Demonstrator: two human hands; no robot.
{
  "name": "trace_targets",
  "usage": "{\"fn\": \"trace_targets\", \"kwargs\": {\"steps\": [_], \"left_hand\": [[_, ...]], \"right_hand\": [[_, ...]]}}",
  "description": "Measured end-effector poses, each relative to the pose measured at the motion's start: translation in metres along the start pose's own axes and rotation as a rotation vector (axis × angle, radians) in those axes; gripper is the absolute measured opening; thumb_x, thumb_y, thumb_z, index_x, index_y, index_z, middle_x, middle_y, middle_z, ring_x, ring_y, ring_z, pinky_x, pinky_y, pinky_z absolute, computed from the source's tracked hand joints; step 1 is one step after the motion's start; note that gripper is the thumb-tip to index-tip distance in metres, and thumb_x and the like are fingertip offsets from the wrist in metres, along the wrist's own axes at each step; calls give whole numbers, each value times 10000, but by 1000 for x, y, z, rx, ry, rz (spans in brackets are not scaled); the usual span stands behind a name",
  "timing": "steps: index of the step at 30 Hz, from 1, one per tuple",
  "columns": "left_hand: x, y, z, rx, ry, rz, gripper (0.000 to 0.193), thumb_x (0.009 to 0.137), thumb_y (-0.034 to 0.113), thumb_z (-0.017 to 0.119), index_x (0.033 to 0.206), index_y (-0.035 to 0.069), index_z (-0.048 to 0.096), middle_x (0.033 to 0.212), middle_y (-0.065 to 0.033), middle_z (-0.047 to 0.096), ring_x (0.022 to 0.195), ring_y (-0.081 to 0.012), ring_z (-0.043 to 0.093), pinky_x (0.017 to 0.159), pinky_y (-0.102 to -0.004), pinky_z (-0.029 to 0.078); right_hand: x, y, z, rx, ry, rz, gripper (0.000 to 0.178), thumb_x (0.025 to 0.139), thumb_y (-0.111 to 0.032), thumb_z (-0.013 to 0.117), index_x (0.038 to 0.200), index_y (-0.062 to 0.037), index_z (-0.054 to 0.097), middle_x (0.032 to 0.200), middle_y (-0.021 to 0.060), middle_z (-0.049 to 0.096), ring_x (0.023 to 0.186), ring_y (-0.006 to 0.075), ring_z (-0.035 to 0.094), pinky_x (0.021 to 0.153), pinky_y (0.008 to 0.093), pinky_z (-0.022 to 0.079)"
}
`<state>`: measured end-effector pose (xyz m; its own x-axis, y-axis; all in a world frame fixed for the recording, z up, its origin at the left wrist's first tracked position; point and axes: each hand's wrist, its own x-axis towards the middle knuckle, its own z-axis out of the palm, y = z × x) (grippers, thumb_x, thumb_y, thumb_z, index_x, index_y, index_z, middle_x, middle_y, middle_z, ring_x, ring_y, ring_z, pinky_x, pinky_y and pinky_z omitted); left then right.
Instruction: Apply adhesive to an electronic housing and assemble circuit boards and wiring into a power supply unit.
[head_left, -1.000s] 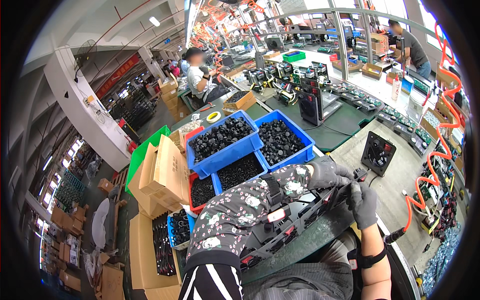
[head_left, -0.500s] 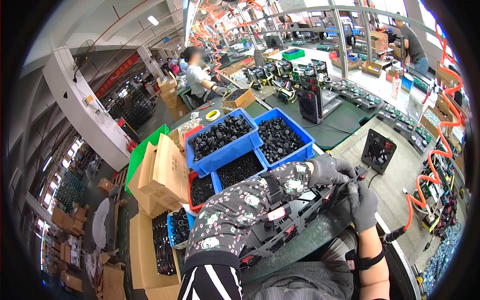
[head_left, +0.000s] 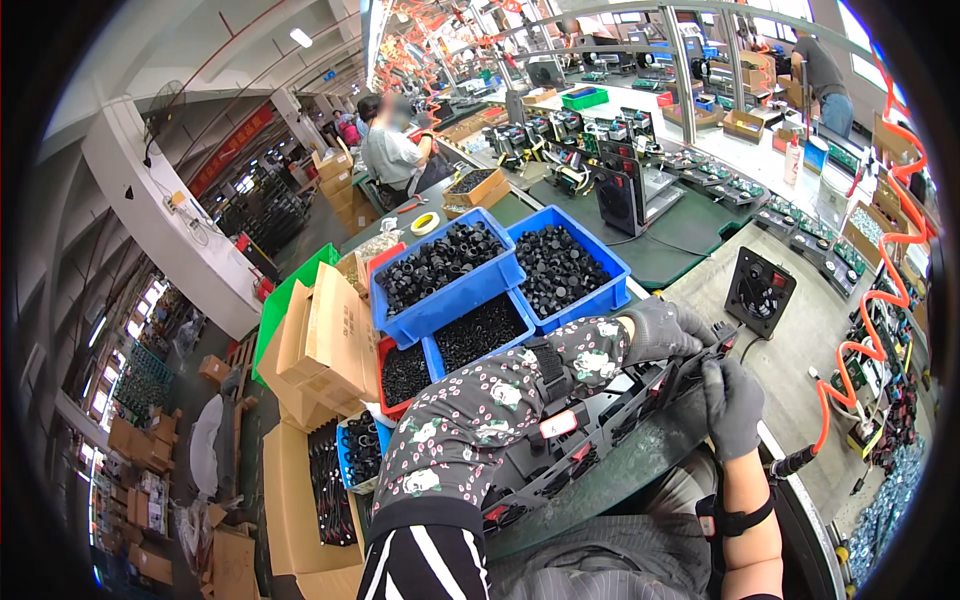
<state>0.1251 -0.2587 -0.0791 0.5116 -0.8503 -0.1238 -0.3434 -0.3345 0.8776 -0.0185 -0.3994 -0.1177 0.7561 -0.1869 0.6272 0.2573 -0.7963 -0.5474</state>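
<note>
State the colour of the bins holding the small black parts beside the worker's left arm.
The bins are blue, clearest in the head view.

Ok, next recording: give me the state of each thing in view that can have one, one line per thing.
left hand: gloved, closed on the black frame's far end
right hand: gloved, gripping the same end
black frame: long, flat along the bench edge, held by both hands
upper blue bins: open, heaped with black parts
black fan: propped up, untouched, cable attached
tape roll: lying flat
</note>
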Motion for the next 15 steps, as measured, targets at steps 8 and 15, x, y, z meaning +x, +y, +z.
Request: {"fn": "trace_targets", "kwargs": {"steps": [8,15], "left_hand": [[-7,24,-9,-454,0,-132,239,828,102,639,1055,29,656,928,-35,661,740,-79,560,671,-238,462],[6,-7,-1,-239,-68,-98,272,849,141,648,1099,37,646,982,-33,658,890,-106,574,821,-279,458]], "right_hand": [[0,-4,-3,-149,-63,55,234,897,-301,553,854,-76,596,616,165,556,601,362,573,538,440,418],[3,-11,-6,-14,94,13,231,800,-289,661,842,-72,593,646,134,582,608,342,583,556,418,435]]}}
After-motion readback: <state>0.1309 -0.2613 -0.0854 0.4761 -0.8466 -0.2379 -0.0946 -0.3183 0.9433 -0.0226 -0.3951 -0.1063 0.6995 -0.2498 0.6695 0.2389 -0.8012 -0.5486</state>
